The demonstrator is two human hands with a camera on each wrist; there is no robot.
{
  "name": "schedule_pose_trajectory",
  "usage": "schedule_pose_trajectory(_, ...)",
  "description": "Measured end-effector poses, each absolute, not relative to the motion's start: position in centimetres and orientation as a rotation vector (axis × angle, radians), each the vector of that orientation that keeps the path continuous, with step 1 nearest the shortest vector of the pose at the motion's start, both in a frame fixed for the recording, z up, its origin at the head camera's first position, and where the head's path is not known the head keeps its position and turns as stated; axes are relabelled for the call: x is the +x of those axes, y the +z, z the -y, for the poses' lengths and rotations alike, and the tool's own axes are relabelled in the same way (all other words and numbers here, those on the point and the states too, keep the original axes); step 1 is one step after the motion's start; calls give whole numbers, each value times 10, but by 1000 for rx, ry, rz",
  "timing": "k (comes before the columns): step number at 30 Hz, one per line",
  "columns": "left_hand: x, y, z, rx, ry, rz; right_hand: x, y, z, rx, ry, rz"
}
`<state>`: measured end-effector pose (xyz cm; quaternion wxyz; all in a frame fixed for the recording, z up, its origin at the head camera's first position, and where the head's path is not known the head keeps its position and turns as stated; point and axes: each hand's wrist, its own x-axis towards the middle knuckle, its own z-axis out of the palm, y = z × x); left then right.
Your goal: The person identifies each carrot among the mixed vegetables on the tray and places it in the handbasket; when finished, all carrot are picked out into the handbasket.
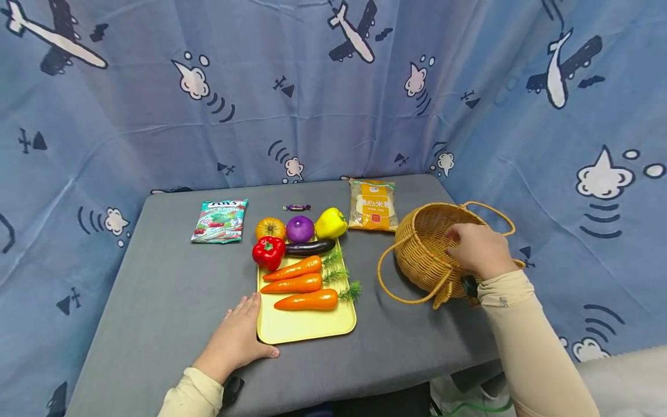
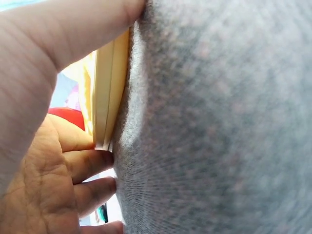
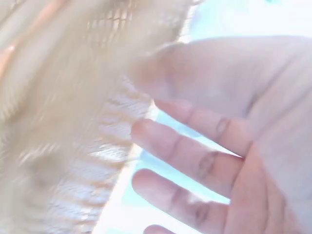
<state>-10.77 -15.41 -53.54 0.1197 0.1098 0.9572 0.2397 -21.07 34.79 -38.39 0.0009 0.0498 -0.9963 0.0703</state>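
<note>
My left hand (image 1: 235, 335) rests on the table at the lower left corner of a yellow tray (image 1: 307, 329). Its fingers lie fairly straight along the tray's edge, and the left wrist view shows the fingertips beside the tray's side wall (image 2: 108, 87). Three carrots (image 1: 307, 300) with green tops lie across the tray, below a dark eggplant (image 1: 310, 248). Over the mouth of a tilted wicker basket (image 1: 424, 260) is my right hand (image 1: 482, 249), partly reaching inside. In the right wrist view its fingers (image 3: 170, 151) are spread and loosely bent, with nothing between them.
Around the tray's far end are a red bell pepper (image 1: 268, 253), a small pumpkin (image 1: 270, 228), a purple onion (image 1: 299, 229) and a yellow pepper (image 1: 330, 223). Farther back lie a green snack bag (image 1: 220, 221), a wrapped candy (image 1: 297, 207) and a grain bag (image 1: 372, 205).
</note>
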Motion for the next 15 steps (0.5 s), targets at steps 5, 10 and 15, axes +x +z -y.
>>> schedule_pose_trajectory(5,-109,-535,153,338,688,-2797,-195,-358,-314,272,188,2853)
schedule_pose_trajectory(10,-107,-534,153,341,682,-2778,-183,-341,-266,449,156,2709)
schedule_pose_trajectory(15,-104,-534,154,321,683,-2768,-173,-351,-219,615,136,2629)
